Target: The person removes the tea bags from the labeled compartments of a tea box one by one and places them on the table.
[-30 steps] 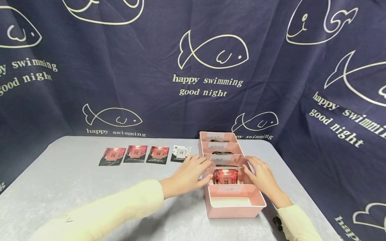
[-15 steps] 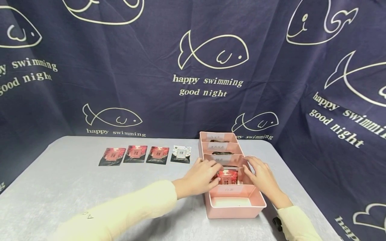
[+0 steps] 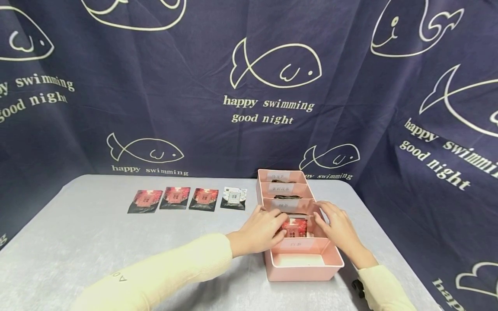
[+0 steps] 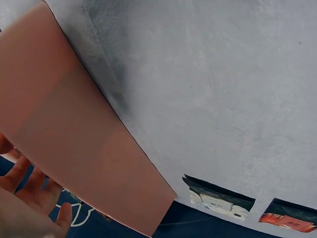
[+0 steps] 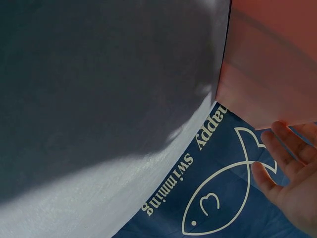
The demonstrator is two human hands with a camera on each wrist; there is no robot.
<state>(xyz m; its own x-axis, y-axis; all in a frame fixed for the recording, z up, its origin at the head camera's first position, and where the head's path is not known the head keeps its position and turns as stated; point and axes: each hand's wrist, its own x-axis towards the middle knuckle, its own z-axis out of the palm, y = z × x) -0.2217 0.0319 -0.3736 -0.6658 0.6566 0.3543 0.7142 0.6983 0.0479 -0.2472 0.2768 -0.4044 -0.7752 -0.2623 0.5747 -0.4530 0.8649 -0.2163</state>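
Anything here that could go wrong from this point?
Two possible risks. The left hand covers the left edge of the red packet in the pink box, so it might catch that packet and tilt or drag it out of place. Both hands, the right hand included, are at the box's sides, so an uneven push could slide the box on the table.

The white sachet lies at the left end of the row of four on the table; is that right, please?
Not quite: the head view shows the white sachet at the right end of that row on the table, nearest the pink box.
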